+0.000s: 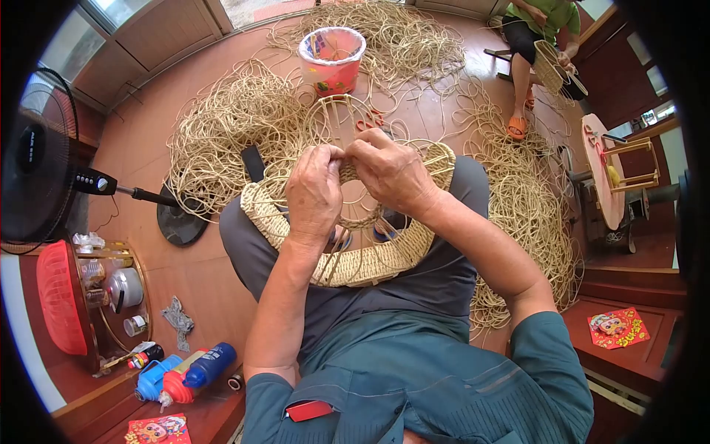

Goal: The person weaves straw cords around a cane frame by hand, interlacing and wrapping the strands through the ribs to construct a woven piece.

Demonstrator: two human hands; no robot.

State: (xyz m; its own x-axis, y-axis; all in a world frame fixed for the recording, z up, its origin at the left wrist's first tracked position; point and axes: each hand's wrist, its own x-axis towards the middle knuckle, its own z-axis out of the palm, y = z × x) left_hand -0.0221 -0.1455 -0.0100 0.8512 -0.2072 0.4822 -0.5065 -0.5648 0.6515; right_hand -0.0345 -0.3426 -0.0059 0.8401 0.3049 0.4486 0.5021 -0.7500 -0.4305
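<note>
A partly woven straw-coloured piece (362, 266) lies across my lap, with a wide curved woven band and a smaller ring at its centre. My left hand (314, 189) is closed at the top of the inner ring, fingertips pinched together. Right beside it, my right hand (392, 170) pinches at the same spot, its fingers curled inward. Cord seems to run between the fingertips, though the hands hide most of it. Thin strands stretch between the ring and the outer band. Beyond my hands lie red-handled scissors (370, 120) on the floor.
Heaps of loose cord (233, 137) spread over the floor ahead and to the right. A pink bucket (331, 70) stands among them. A fan (44, 159) is at left, near a shelf with a kettle (126, 287). Another person (547, 29) at upper right holds a woven piece.
</note>
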